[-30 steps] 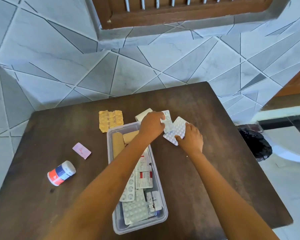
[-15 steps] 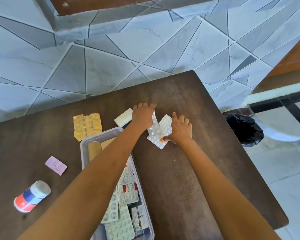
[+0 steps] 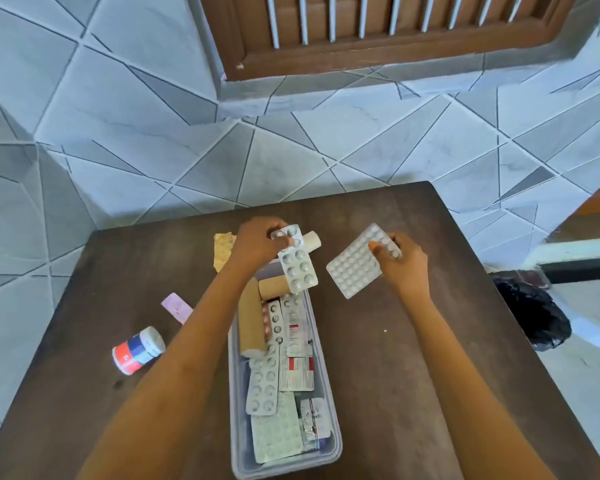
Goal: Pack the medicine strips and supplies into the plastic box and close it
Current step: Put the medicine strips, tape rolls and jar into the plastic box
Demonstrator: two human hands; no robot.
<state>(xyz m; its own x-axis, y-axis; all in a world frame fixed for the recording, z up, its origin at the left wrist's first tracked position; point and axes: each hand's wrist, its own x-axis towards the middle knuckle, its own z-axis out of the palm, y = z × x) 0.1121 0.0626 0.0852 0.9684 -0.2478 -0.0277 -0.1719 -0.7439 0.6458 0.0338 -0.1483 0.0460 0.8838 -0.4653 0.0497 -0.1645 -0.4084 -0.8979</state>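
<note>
Near the centre of the frame the left hand (image 3: 261, 241) pinches a long blister strip (image 3: 298, 265) by its top end, so it hangs above the far end of the open plastic box (image 3: 328, 382), while the right hand (image 3: 403, 261) to the right grips a wide tablet sheet (image 3: 355, 265) by one corner above the dark table (image 3: 413, 375). The box, lower centre, already holds strips, leaflets and tan rolls (image 3: 250, 317). Left of it on the table lie a yellow strip (image 3: 223, 249), a pink packet (image 3: 176, 307) and a small bottle (image 3: 138, 349) on its side.
</note>
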